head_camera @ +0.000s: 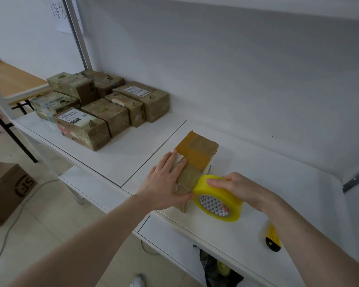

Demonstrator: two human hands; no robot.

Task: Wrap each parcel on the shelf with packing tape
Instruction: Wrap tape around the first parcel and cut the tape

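I see the parcel (195, 160) lying near the white shelf's (247, 204) front edge, my left hand (166, 183) pressed flat on it, fingers spread. My right hand (234, 187) grips the yellow tape roll (218, 197) touching its near end. Seven taped parcels (104, 104) cluster far left.

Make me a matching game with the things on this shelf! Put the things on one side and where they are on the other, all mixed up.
Things:
1. tape roll
2. parcel
3. yellow cutter
4. pile of boxes

Places:
A. far left of the shelf
B. under the left hand
C. in the right hand
D. beneath the right forearm

Pairs: 1-C, 2-B, 3-D, 4-A
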